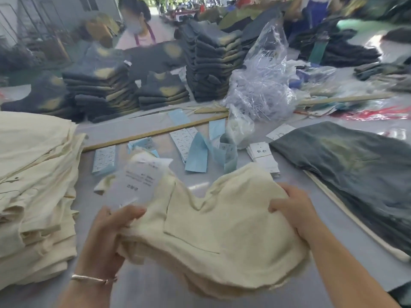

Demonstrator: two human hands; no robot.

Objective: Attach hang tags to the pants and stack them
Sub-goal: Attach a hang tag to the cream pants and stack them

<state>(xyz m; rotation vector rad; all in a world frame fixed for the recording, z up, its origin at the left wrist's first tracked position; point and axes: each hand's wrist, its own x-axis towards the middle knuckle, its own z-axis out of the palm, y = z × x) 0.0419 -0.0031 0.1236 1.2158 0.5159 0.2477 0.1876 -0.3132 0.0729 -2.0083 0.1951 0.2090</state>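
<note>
I hold a folded pair of cream pants (218, 236) above the table, blurred by motion. My left hand (111, 232) grips its left edge and my right hand (293, 210) grips its right edge. A white hang tag (138, 183) with printed text stands up from the pants just above my left hand. A stack of cream pants (33, 196) lies at the left. A small pile of white hang tags (263, 156) sits on the table beyond the held pants.
Blue and white label sheets (195, 152) lie scattered mid-table, with a long wooden stick (155, 132) behind them. Dark washed pants (355, 174) lie at the right. Stacks of dark pants (211, 63) and a clear plastic bag (262, 85) stand farther back. A person works across the table.
</note>
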